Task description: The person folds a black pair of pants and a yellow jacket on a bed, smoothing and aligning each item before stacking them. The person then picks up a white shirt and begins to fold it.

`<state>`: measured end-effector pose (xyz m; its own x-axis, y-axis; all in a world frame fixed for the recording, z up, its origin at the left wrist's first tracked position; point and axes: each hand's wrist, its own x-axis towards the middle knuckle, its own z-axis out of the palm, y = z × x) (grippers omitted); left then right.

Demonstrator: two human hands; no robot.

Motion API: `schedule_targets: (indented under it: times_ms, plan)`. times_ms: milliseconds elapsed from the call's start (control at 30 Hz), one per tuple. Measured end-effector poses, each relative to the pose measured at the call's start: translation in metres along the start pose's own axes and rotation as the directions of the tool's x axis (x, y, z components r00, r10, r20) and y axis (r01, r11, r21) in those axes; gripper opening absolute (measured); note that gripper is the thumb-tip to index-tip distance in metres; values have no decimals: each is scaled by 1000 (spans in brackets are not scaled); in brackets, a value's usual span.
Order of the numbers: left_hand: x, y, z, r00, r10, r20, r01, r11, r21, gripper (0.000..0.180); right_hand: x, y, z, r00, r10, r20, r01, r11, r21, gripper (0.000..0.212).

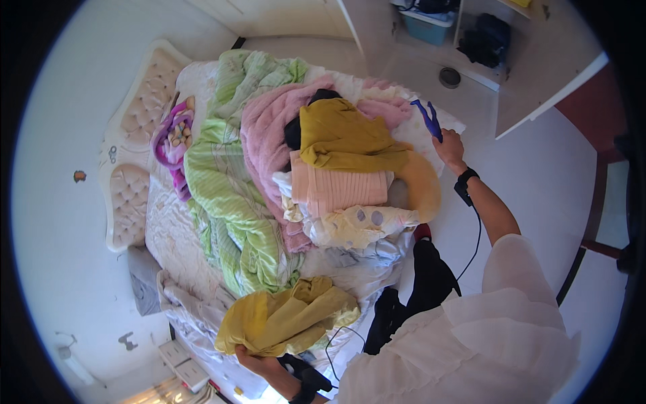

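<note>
My left hand [254, 361] grips the lower edge of a mustard-yellow garment [286, 318], which spreads over the near side of the bed [176, 225]. Held out to the right, my right hand [449, 149] is closed around a blue clothes hanger [428, 121], seen at a slant beside the bed's edge. Close to that hand, a second mustard garment [346, 135] tops a clothes pile. Below it lie a peach ribbed garment [340, 187], a fluffy tan piece [422, 185] and a pale patterned garment [363, 225].
A pink blanket [266, 135] and a green striped quilt [225, 182] cover the bed's middle. The tufted headboard [128, 195] stands left, a grey pillow [142, 279] nearby. At the upper right are an open wardrobe door [545, 81], a blue bin [425, 30] and a round dark object [449, 77].
</note>
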<state>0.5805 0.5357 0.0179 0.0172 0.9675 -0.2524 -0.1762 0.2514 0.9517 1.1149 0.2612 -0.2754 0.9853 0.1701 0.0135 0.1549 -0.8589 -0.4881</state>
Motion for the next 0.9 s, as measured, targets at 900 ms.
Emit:
schedule_targets:
  times_ms: [900]
  plan:
    - [-51, 163, -66, 767, 640, 43, -641, 766, 41, 13, -312, -369, -10, 60, -997, 46, 675, 74, 734, 52]
